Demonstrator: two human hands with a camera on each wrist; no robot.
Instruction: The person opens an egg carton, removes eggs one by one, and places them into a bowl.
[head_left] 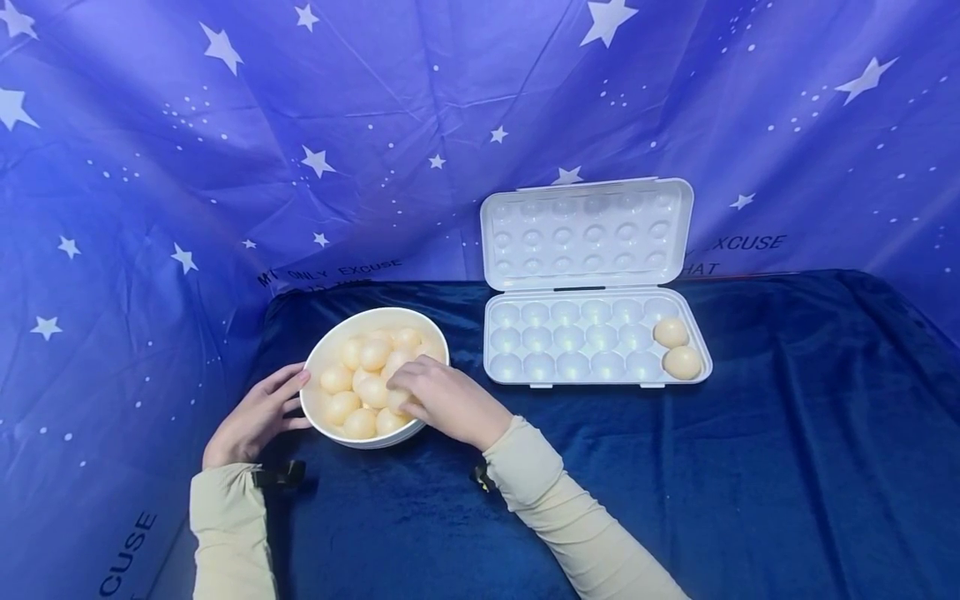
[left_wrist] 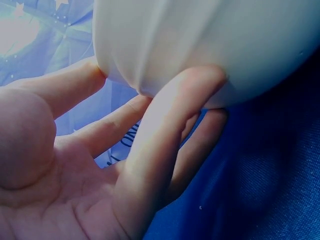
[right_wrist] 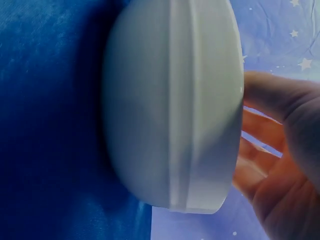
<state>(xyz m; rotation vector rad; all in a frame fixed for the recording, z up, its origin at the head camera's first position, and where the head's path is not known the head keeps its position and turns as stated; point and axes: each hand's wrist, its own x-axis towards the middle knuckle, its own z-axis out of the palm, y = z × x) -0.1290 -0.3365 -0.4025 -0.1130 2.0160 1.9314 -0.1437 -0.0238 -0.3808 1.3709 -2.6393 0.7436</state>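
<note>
A white bowl [head_left: 315,417] full of several cream-coloured eggs [head_left: 360,423] stands on the left of the table. My left hand [head_left: 255,417] holds its left side, thumb up at the rim and the other fingers spread against the outer wall [left_wrist: 240,45]. Over the bowl's right rim reaches my right hand [head_left: 450,400], its fingers curled around an egg [head_left: 398,402] among the others. In the right wrist view, the bowl wall hides those fingertips. To the right, a white plastic egg box [head_left: 525,385] lies with two eggs [head_left: 682,362] in its right-end hollows.
The lid [head_left: 585,250] of the egg box stands up at the back, close to the starry purple curtain [head_left: 420,125]. Dark blue cloth [head_left: 750,467] covers the table, with folds on the right. Black straps [head_left: 281,475] show at both wrists.
</note>
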